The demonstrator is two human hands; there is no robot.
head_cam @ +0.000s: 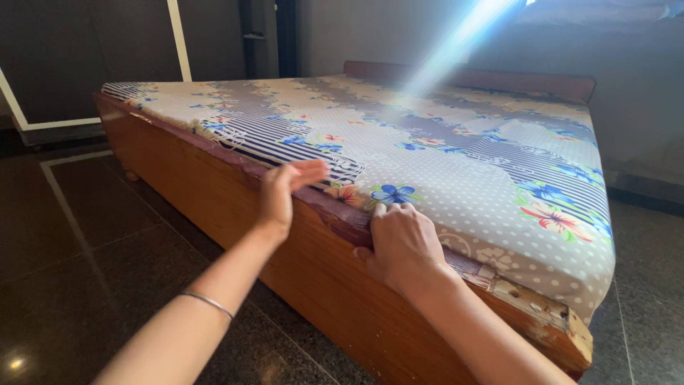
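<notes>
A floral bedsheet (456, 153) with blue stripes, dots and flowers covers the mattress of a low wooden bed (214, 192). My left hand (283, 191) hovers at the bed's near edge, fingers stretched flat over the sheet, slightly blurred. A thin bangle sits on that forearm. My right hand (400, 246) presses on the sheet's edge where it meets the maroon mattress side (335, 210), fingers curled over the rim and thumb against the side.
The wooden frame's near corner (563, 324) is chipped and worn. A dark glossy tiled floor (85, 249) surrounds the bed. A headboard (499, 78) stands against the grey wall. Dark cupboards (107, 50) line the left background. A light beam crosses the top.
</notes>
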